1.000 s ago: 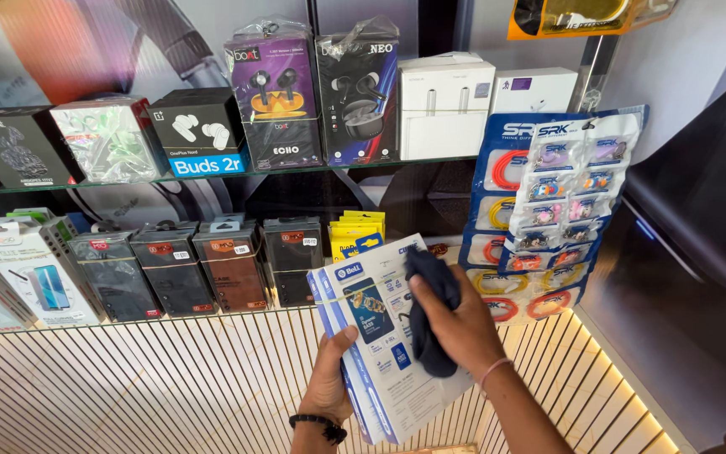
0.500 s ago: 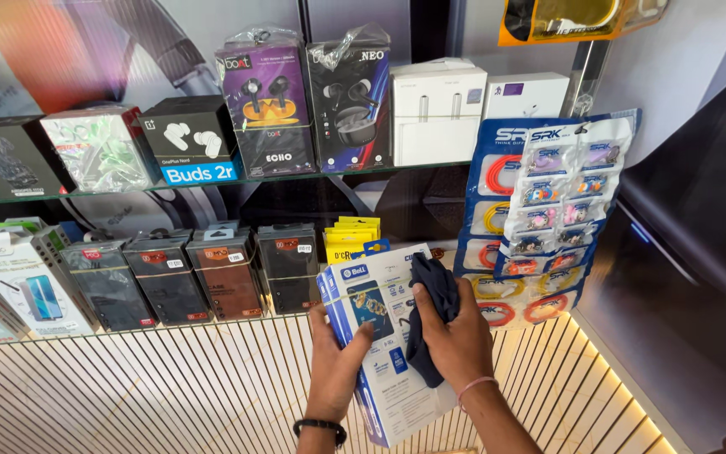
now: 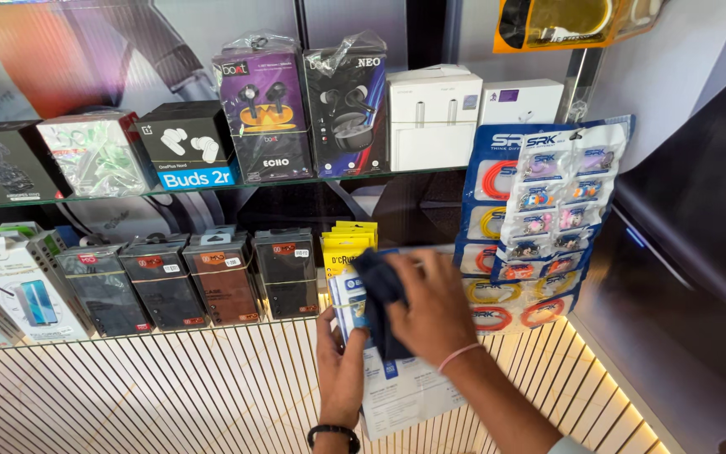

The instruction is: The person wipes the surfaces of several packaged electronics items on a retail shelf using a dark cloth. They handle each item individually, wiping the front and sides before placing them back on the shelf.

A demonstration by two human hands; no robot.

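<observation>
**A:** so what's each hand got here?

**B:** left hand (image 3: 339, 367) is gripping the left edge of a flat white and blue pack (image 3: 401, 382) from below, fingers closed on it, pack held upright in front of the lower shelf. Right hand (image 3: 432, 309) is curled shut around a dark blue cloth (image 3: 380, 296) and pressing it flat on the front of the pack — covers most of the upper half, so you can't make out much of that face.

**A:** what's crowding it?

**B:** plenty. Just behind the pack sits a stack of yellow packets (image 3: 348, 242), partly hidden by the cloth. Left of that, a row of dark boxes (image 3: 186, 282) on the slatted white shelf (image 3: 170, 382), then white phone-accessory boxes (image 3: 12, 290) further left. Right side — a hanging blue card of coiled cables (image 3: 497, 227) with a strip of small clear pouches (image 3: 560, 197) over it, near the right hand. Glass shelf (image 3: 212, 189) above holds earbud boxes (image 3: 266, 118) and two white boxes (image 3: 434, 118).
</observation>
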